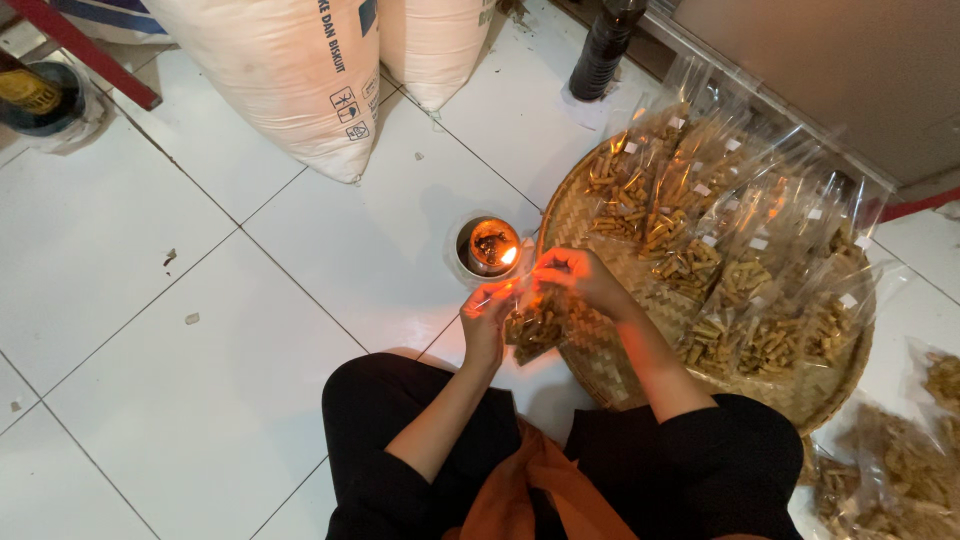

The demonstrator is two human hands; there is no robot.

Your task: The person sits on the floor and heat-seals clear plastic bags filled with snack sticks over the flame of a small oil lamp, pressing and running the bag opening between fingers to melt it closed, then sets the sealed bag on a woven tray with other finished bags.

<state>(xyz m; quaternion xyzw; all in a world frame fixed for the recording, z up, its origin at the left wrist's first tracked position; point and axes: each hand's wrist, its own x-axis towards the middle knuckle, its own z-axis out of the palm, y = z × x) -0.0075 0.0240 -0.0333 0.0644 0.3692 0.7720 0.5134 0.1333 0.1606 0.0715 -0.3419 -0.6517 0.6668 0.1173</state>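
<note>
My left hand [487,318] and my right hand [580,278] both pinch the top edge of a small clear plastic bag of brown stick snacks [535,328], held just beside a small lit flame in a round tin [488,247] on the white tiled floor. The bag's mouth is close to the flame. A wide woven bamboo tray [600,365] lies right of my hands, covered with several filled clear snack bags [720,240].
Two big cream sacks [290,70] stand at the back. A dark bottle [603,48] stands by the wall. More snack bags [900,460] lie at the lower right. A dark tin [35,98] and a red bar [85,50] are at the far left.
</note>
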